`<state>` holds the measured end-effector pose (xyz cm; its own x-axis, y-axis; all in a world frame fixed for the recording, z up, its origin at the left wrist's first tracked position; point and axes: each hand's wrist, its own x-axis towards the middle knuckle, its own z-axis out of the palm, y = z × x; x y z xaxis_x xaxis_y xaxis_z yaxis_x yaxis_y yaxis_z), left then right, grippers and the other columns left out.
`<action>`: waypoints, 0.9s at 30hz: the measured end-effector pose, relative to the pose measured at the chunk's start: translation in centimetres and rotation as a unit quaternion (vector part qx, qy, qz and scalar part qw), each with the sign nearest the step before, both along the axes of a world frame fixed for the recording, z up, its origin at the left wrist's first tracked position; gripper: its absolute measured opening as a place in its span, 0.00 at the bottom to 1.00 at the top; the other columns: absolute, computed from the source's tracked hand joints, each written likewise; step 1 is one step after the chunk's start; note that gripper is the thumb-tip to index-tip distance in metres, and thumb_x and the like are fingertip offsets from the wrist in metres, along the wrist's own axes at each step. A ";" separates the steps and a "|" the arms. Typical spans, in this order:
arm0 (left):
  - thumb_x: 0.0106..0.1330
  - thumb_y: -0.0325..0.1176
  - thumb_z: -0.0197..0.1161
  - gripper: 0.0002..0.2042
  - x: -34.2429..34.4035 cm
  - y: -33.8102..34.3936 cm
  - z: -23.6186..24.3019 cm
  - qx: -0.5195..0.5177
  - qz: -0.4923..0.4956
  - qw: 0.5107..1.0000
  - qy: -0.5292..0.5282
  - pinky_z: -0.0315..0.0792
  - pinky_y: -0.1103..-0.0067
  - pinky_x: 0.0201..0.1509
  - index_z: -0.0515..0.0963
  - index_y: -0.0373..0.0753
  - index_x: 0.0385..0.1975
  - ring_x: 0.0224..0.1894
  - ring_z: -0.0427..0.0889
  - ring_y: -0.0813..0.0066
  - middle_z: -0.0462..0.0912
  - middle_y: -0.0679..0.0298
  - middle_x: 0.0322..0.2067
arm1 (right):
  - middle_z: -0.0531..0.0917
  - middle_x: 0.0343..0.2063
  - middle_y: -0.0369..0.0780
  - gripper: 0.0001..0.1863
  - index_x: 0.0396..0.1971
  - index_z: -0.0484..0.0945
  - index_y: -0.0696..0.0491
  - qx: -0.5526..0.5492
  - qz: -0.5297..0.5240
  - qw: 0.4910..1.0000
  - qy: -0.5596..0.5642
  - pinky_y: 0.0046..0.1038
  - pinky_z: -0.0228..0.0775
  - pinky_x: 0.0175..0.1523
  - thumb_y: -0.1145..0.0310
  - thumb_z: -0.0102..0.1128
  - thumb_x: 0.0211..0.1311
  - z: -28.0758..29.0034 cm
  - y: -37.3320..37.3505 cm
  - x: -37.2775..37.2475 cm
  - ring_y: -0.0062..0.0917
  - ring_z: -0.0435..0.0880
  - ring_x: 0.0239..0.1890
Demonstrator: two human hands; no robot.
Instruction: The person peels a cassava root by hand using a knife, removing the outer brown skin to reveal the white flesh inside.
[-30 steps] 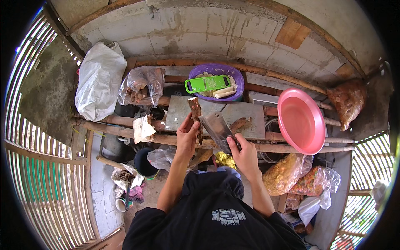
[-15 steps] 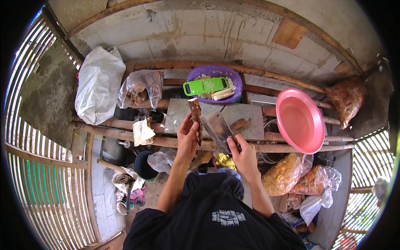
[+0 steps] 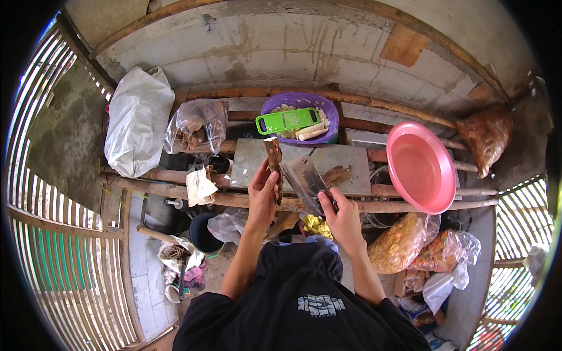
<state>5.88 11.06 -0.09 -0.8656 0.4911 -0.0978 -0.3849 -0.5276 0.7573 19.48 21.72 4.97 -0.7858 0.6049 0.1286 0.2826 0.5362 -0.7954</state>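
Note:
My left hand (image 3: 263,192) grips a brown-skinned root (image 3: 273,153) upright, its white cut top showing. My right hand (image 3: 338,213) is closed on the handle of a wide metal cleaver (image 3: 302,176), whose blade rests at the root's right side. Beneath them, grey boards (image 3: 252,169) lie on wooden poles, with a brown piece (image 3: 335,174) on the right board. Beyond, a purple basin (image 3: 271,103) holds peeled white roots (image 3: 311,131), shredded bits and a green plastic slicer (image 3: 284,120).
A pink basin (image 3: 414,169) sits right. White sack (image 3: 139,120), bag of roots (image 3: 196,128) and pale paper (image 3: 199,187) are left; a brown filled bag (image 3: 486,140) is far right. Below are a dark bucket (image 3: 204,232), filled bags (image 3: 393,248) and a yellow bag (image 3: 316,225).
The view has shifted slightly. My hands keep hold of the root and cleaver in nearly the same position, with only very small movement.

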 end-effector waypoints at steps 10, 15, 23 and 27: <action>0.61 0.24 0.54 0.24 -0.1 0.0 -0.5 -0.008 0.032 0.997 0.063 0.65 0.83 0.51 0.58 0.31 0.57 0.48 0.70 0.79 0.67 0.60 0.53 | 0.72 0.13 0.49 0.13 0.24 0.67 0.56 0.012 0.020 1.000 0.001 0.40 0.60 0.23 0.61 0.51 0.59 0.1 0.0 -0.7 0.47 0.73 0.21; 0.61 0.23 0.53 0.21 -0.9 0.1 0.2 -0.015 0.072 0.996 0.056 0.64 0.83 0.52 0.61 0.30 0.55 0.50 0.70 0.78 0.69 0.60 0.51 | 0.72 0.15 0.51 0.14 0.25 0.67 0.58 0.013 0.035 0.999 -0.040 0.39 0.60 0.25 0.61 0.52 0.58 0.1 -0.1 -0.7 0.48 0.72 0.23; 0.61 0.24 0.54 0.21 -1.0 0.0 -0.5 0.009 0.081 0.994 0.076 0.66 0.84 0.49 0.62 0.32 0.55 0.47 0.71 0.80 0.71 0.62 0.49 | 0.71 0.10 0.49 0.15 0.24 0.66 0.56 0.034 0.063 0.996 -0.049 0.41 0.61 0.22 0.59 0.51 0.59 -0.1 -0.1 -0.7 0.47 0.72 0.19; 0.60 0.22 0.53 0.21 -0.9 0.1 0.0 -0.010 0.087 0.994 0.068 0.64 0.84 0.51 0.62 0.31 0.55 0.49 0.70 0.79 0.70 0.60 0.51 | 0.71 0.09 0.48 0.15 0.24 0.66 0.56 0.029 0.060 0.996 -0.054 0.40 0.62 0.23 0.59 0.50 0.59 0.0 -0.3 -0.6 0.47 0.73 0.18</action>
